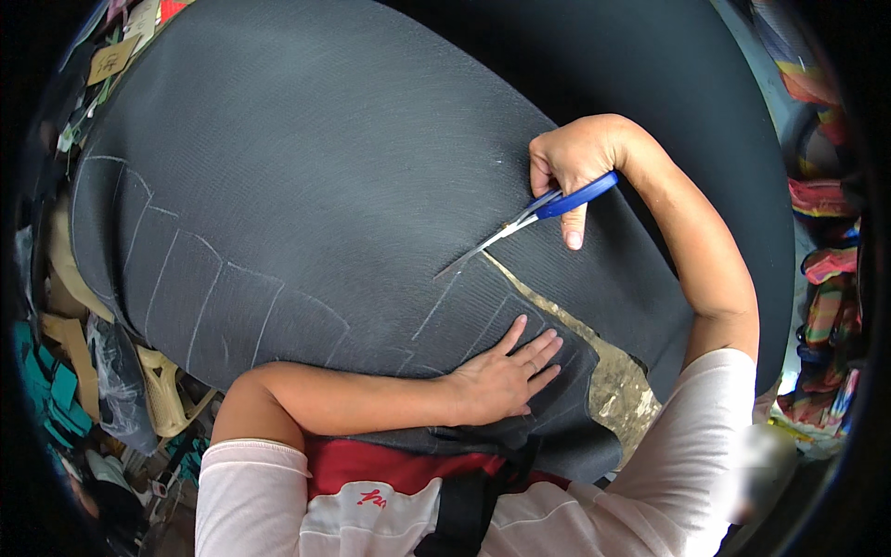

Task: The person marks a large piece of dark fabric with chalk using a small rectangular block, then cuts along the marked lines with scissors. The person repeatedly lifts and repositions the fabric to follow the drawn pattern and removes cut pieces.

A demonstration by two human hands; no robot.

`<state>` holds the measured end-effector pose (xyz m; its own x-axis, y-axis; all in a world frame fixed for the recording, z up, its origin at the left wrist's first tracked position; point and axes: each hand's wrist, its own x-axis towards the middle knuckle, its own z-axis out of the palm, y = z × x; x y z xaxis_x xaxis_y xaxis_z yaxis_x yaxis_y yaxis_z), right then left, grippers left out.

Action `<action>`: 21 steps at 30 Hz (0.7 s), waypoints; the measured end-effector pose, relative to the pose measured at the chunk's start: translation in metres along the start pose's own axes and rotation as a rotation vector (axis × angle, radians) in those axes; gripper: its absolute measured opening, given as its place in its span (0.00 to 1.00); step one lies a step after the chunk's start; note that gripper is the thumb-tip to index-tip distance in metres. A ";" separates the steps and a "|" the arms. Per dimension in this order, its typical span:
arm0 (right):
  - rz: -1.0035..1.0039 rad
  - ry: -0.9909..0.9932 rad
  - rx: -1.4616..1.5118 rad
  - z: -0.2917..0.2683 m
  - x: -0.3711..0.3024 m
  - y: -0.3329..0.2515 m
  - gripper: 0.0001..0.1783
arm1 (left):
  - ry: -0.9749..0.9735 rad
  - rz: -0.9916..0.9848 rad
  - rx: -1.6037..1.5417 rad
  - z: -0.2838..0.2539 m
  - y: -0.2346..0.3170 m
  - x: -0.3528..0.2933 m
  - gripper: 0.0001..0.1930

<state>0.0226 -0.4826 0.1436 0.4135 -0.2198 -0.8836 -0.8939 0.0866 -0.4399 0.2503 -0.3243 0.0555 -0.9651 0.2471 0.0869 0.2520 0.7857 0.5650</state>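
White-and-red shirt [371,511] with black strap [469,511] occupies the lower edge; just beyond it, the left hand [501,381] lies palm down, fingers spread, on a dark grey sheet [306,158] marked with pale lines [269,322]. Farther forward, the right hand [580,158] grips the blue handle of the scissors [526,222], whose blades meet the sheet at the narrow end of a cut exposing a mottled surface [624,390]. Black material [696,121] extends beyond the sheet at upper right.
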 end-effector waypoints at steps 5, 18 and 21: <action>0.046 -0.006 -0.078 -0.007 0.009 -0.002 0.24 | -0.009 0.020 -0.051 0.004 -0.001 -0.001 0.34; -0.003 -0.039 -0.037 -0.010 0.009 0.002 0.24 | -0.018 0.046 -0.114 0.006 -0.003 -0.003 0.32; -0.051 0.000 -0.055 -0.006 0.004 0.010 0.25 | -0.020 0.050 -0.128 0.006 -0.003 -0.002 0.32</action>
<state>0.0141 -0.4884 0.1368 0.4583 -0.2229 -0.8604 -0.8801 0.0216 -0.4744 0.2522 -0.3240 0.0485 -0.9495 0.2965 0.1022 0.2877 0.6938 0.6603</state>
